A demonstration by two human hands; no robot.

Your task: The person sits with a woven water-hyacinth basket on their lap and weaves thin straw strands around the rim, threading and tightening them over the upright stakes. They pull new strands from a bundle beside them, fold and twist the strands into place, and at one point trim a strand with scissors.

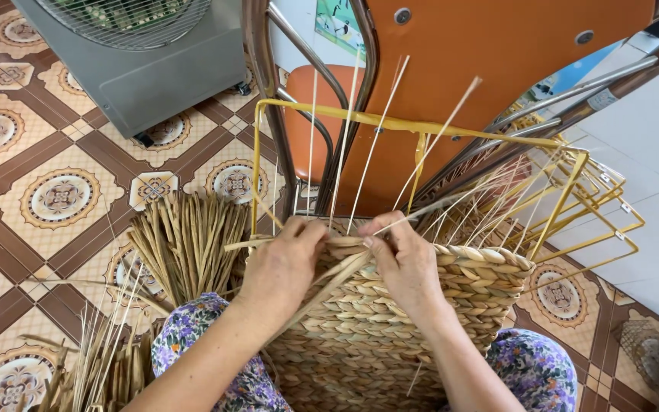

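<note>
Woven basket (390,320) on a yellow wire frame (421,130), half finished, resting across a lap in floral fabric (192,336). Left of the basket: grey fan unit (139,61) on patterned floor tiles (55,198), then a loose bundle of dried rush stalks (184,236) lying just beside the basket's left edge. At the basket's top rim: left hand (280,267), fingers curled together and pinching a flat straw strand (329,278) against the braid; right hand (406,263) touching the rim just beside it, fingertips pressed together on the same strand. Above the rim: thin pale stakes (379,130) standing upright through the frame. Behind the basket: orange metal-framed chair (482,53). Right of the basket: more yellow frames (604,206) stacked on the floor.
</note>
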